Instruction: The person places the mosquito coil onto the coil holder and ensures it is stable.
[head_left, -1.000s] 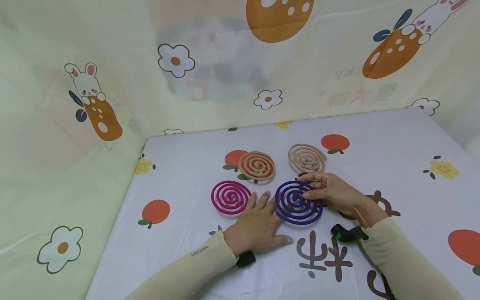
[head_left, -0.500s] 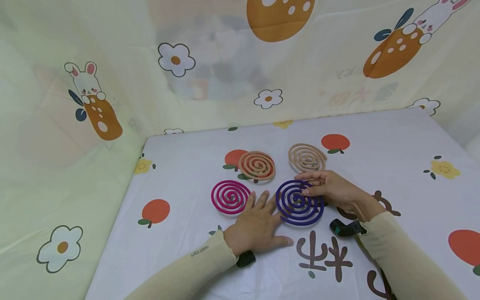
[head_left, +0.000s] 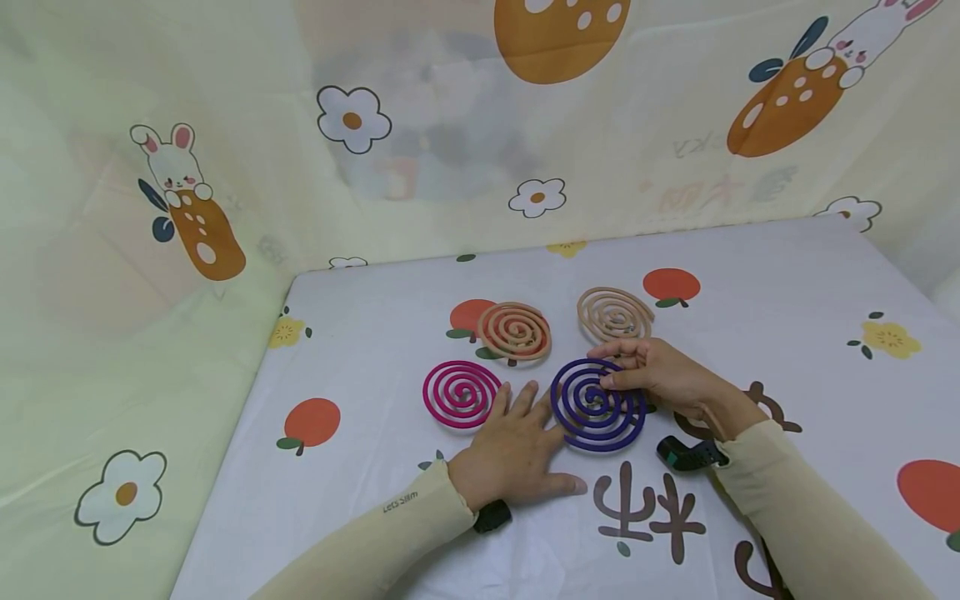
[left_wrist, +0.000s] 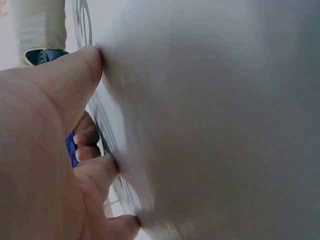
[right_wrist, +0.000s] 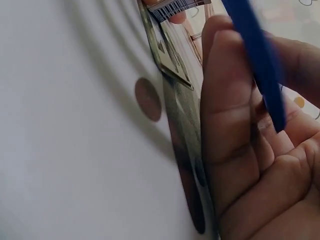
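Note:
My right hand (head_left: 667, 379) pinches the upper right edge of a blue mosquito coil (head_left: 594, 402) between thumb and fingers. In the right wrist view, the coil shows edge-on as a blue strip (right_wrist: 260, 55) between the fingers. A thin metal piece (right_wrist: 172, 65) lies low beneath it, near other fingertips and a barcode label (right_wrist: 177, 9). Palm down, my left hand (head_left: 513, 458) rests on the table with fingers spread. Its fingertips reach the coil's left edge and partly disappear there. A pink mosquito coil (head_left: 463, 397) lies just beyond that hand's outer fingers.
Two tan coils lie behind: a left coil (head_left: 517, 330) over printed fruit and a right coil (head_left: 617, 318) close to my right fingers. The white patterned cloth (head_left: 360, 517) covers the table. A printed curtain (head_left: 442, 150) hangs at its back and left.
The blue coil has turned slightly counterclockwise, its loose outer end shifting right along the bottom. My right hand has edged up and left with it, while the left hand has stayed in place.

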